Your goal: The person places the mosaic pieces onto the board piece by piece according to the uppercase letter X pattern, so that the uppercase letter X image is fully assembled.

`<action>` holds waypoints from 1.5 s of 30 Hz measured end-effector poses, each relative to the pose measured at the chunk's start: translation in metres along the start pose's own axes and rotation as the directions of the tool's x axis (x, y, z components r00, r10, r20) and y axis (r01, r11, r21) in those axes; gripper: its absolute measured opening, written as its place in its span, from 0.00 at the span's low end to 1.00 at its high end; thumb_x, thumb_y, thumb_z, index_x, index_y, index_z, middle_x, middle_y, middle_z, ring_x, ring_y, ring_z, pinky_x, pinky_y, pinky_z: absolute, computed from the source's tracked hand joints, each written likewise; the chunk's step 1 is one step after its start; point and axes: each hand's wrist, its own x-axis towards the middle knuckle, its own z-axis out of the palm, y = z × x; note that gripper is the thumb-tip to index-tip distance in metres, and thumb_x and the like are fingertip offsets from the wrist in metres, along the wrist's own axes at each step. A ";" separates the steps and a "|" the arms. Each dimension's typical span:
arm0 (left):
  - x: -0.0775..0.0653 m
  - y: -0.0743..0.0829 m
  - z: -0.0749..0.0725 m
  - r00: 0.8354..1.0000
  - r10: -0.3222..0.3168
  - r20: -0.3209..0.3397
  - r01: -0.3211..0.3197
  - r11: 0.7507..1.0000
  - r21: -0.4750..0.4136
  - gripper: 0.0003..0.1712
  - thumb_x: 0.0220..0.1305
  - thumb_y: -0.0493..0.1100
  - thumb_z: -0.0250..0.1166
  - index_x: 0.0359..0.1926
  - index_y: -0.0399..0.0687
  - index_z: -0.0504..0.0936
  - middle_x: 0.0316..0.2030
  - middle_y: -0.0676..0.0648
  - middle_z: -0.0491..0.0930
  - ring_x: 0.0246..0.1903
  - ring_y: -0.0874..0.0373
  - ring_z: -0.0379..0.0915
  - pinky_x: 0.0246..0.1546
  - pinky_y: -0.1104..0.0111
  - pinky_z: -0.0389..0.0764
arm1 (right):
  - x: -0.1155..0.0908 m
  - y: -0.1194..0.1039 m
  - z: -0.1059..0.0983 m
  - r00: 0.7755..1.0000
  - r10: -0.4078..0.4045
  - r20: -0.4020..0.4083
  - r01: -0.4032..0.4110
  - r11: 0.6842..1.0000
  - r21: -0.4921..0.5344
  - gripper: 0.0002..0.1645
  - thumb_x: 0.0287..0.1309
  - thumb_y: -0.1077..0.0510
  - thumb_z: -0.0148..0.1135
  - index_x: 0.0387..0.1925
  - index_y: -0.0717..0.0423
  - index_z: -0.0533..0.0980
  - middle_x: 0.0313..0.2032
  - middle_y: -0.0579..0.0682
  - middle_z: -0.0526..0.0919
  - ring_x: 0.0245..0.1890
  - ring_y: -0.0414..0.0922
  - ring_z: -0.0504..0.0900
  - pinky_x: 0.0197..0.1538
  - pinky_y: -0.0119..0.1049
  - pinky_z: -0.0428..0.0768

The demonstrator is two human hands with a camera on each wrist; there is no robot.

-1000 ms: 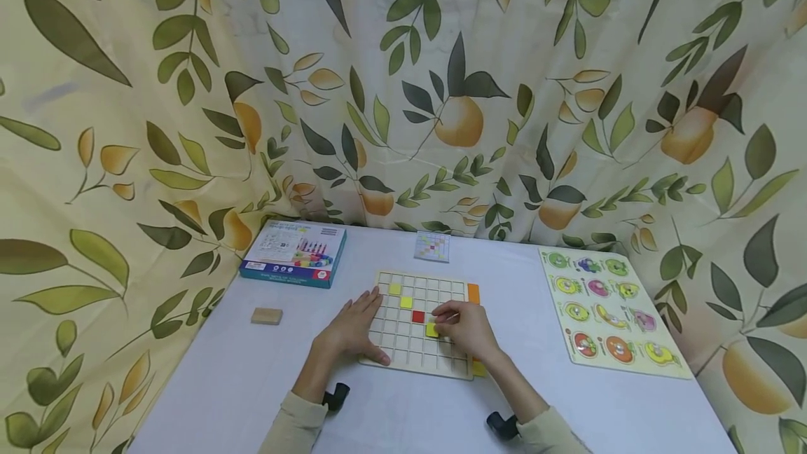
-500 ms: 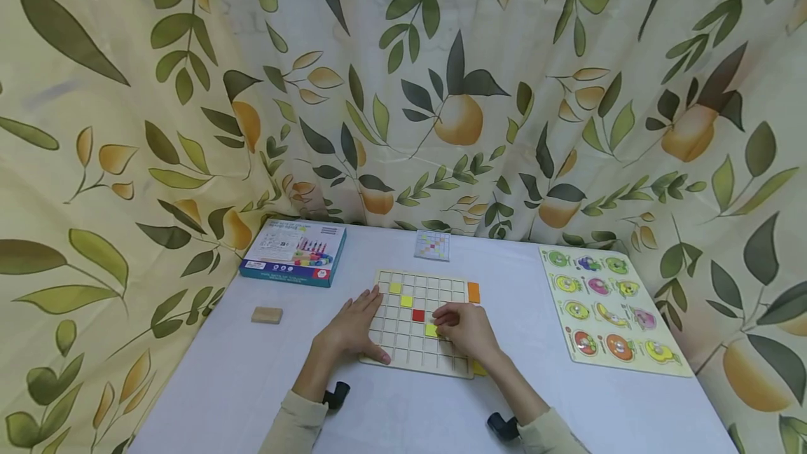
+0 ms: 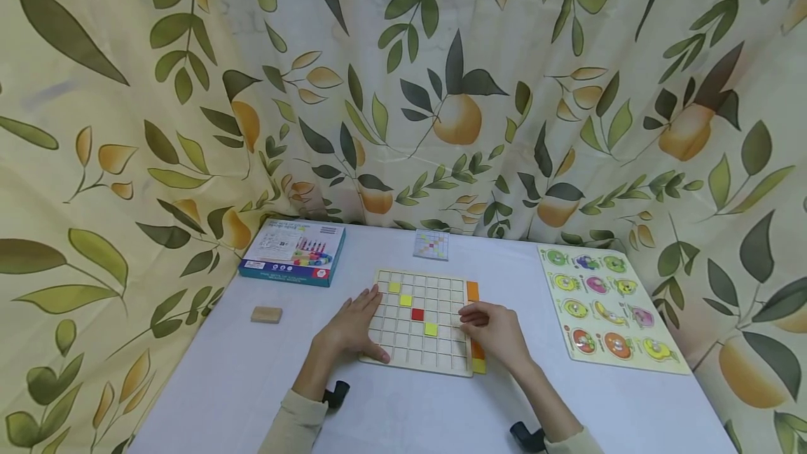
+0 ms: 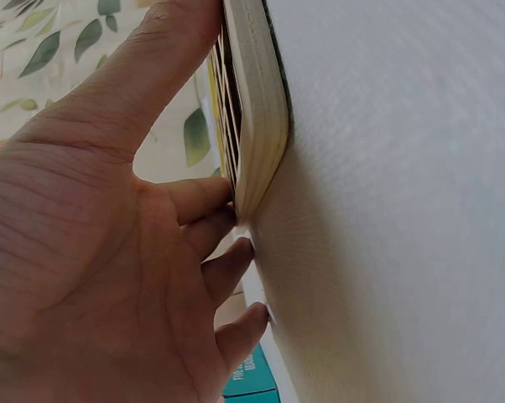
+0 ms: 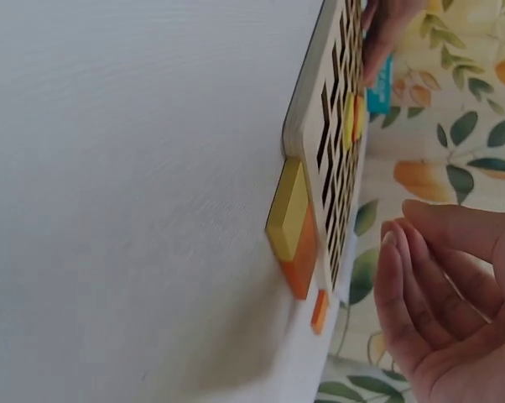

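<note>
A wooden grid board (image 3: 403, 343) lies on the white table, with a diagonal of small square tiles in its cells: a yellow tile (image 3: 394, 288), another yellow tile (image 3: 406, 300), a red tile (image 3: 418, 314) and a lower yellow tile (image 3: 431, 329). My left hand (image 3: 349, 328) rests along the board's left edge, fingers spread, thumb at the near corner. Over the right edge is my right hand (image 3: 498, 335); the right wrist view shows its fingertips (image 5: 390, 238) loosely curled near the thumb with nothing between them. Beside that edge lie a yellow block (image 5: 286, 214), an orange block (image 5: 301, 269) and a farther orange block (image 5: 320, 312).
A teal-edged box (image 3: 293, 252) lies at the back left, with a small wooden block (image 3: 266, 314) in front of it. A small patterned card (image 3: 431, 244) is behind the board. A fruit picture board (image 3: 611, 307) lies to the right. A leaf-print curtain (image 3: 403, 90) surrounds the table.
My right hand has moved right, off the lowest yellow tile to the board's right edge, uncovering that tile and more of the orange and yellow blocks. The left hand has stayed put.
</note>
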 end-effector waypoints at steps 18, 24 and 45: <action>0.003 -0.003 0.003 1.000 -0.002 0.015 0.001 1.000 0.009 0.77 0.40 0.65 0.85 0.83 0.41 0.53 0.84 0.45 0.44 0.83 0.46 0.37 0.81 0.47 0.43 | -0.040 0.018 -0.017 0.985 0.143 0.096 -0.131 0.984 -0.121 0.21 0.43 0.71 0.80 0.43 0.56 0.87 0.34 0.43 0.88 0.33 0.39 0.85 0.38 0.30 0.84; 0.001 -0.003 0.003 1.000 0.002 0.009 -0.002 1.000 0.002 0.77 0.39 0.65 0.85 0.82 0.41 0.53 0.84 0.44 0.45 0.83 0.46 0.37 0.81 0.46 0.43 | -0.051 0.020 -0.016 0.983 0.143 0.115 -0.125 0.981 -0.147 0.27 0.37 0.67 0.86 0.44 0.53 0.87 0.32 0.39 0.86 0.35 0.39 0.83 0.39 0.31 0.83; 0.005 -0.007 0.007 1.000 -0.012 0.009 0.012 0.999 0.033 0.78 0.39 0.68 0.84 0.83 0.45 0.51 0.84 0.48 0.43 0.83 0.50 0.35 0.81 0.49 0.42 | -0.057 0.021 -0.010 0.992 0.080 0.098 -0.068 0.990 -0.123 0.28 0.32 0.74 0.85 0.40 0.55 0.86 0.31 0.41 0.84 0.28 0.36 0.81 0.33 0.28 0.83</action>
